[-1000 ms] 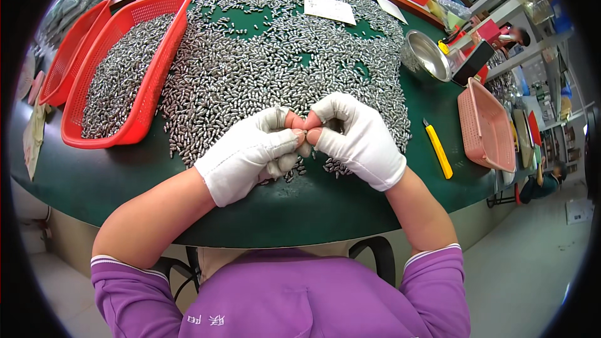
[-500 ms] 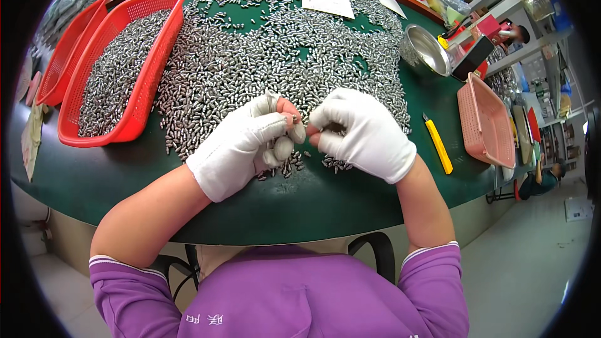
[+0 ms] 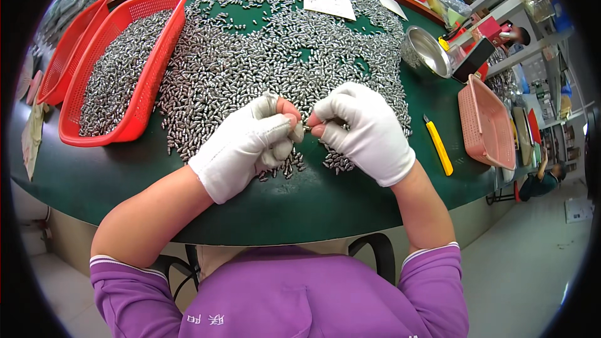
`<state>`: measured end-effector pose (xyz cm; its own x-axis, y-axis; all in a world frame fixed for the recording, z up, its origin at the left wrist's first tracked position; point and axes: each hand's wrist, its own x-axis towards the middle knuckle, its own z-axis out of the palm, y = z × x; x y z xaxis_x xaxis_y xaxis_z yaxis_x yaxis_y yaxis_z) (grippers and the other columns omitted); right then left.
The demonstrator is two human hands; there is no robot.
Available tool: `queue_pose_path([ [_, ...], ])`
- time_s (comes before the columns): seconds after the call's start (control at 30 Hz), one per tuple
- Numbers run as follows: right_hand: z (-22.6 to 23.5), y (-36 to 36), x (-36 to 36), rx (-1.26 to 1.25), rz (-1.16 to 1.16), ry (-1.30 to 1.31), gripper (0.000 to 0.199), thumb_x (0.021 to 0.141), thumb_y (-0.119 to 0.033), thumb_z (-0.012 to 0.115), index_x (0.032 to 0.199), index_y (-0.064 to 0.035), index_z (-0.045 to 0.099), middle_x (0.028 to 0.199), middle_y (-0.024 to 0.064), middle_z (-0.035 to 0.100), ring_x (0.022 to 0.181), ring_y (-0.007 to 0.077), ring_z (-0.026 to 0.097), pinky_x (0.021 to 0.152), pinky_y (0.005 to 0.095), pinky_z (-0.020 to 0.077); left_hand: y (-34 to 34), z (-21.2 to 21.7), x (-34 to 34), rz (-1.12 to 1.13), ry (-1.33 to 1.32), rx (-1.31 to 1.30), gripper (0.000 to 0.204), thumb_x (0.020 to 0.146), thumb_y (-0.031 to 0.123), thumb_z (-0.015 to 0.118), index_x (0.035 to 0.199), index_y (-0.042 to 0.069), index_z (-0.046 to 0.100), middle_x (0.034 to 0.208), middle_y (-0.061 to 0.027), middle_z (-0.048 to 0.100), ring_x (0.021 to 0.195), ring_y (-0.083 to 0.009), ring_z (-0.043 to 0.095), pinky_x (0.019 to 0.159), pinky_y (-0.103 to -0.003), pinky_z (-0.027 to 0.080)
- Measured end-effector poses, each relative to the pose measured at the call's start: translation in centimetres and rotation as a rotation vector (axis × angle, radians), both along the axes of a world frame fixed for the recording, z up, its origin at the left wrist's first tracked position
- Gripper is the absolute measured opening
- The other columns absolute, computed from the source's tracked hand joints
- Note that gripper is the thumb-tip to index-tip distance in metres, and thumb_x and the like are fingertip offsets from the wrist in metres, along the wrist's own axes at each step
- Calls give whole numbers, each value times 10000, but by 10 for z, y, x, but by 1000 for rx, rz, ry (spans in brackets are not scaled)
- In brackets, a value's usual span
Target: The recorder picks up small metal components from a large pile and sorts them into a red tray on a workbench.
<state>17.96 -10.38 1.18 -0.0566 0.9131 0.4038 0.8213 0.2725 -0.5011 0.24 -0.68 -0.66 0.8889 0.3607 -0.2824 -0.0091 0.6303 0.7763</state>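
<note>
A large heap of small silver metal pieces (image 3: pixel 275 56) covers the round green table (image 3: pixel 113 175). My left hand (image 3: pixel 247 144), in a white glove with bare fingertips, is closed around a handful of these pieces just above the table's near side. My right hand (image 3: pixel 363 131), gloved the same way, pinches one small metal piece (image 3: pixel 302 130) between thumb and forefinger, right against the left hand's fingertips. A few loose pieces lie under both hands.
A red basket (image 3: pixel 150 81) holding more metal pieces sits at the left, a second red basket (image 3: pixel 62 62) beside it. A steel bowl (image 3: pixel 429 50), a yellow utility knife (image 3: pixel 438 145) and a pink basket (image 3: pixel 488 125) lie to the right. Paper slips (image 3: pixel 328 3) rest at the far side.
Both hands have stayed together at the table's near side; the fingers have shifted slightly, working the small pieces between them.
</note>
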Motion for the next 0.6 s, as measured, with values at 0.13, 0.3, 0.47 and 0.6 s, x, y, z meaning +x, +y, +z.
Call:
queue_pose_path([
  [0.13, 2, -1, -2, 5, -17, 164, 135, 669, -58, 731, 785, -76, 665, 728, 71, 585, 701, 236, 576, 632, 325, 472, -4, 7, 0, -98, 97, 29, 252, 854, 220, 642, 1010, 87, 495, 834, -1, 527, 587, -33, 388, 503, -153, 299],
  [0.3, 2, 0, -4, 58, 77, 198, 144, 663, -45, 734, 790, -70, 670, 731, 75, 593, 682, 227, 584, 616, 322, 477, -4, 5, 1, -114, 111, 94, 183, 867, 198, 625, 979, 104, 514, 817, -7, 546, 579, -29, 425, 483, -148, 308],
  [0.47, 2, 0, -4, 73, -51, 204, 131, 681, -33, 717, 801, -63, 673, 735, 79, 598, 693, 228, 588, 627, 321, 482, -2, 5, 0, -118, 75, 48, 121, 909, 207, 560, 954, 103, 519, 803, 4, 562, 565, -28, 448, 481, -148, 331],
  [0.6, 2, 0, -3, 58, -88, 183, 126, 689, -31, 709, 807, -61, 674, 738, 81, 601, 693, 232, 588, 634, 324, 482, -1, 3, -1, -123, 49, 50, 123, 919, 219, 544, 947, 101, 523, 799, 10, 570, 571, -27, 463, 488, -148, 343],
])
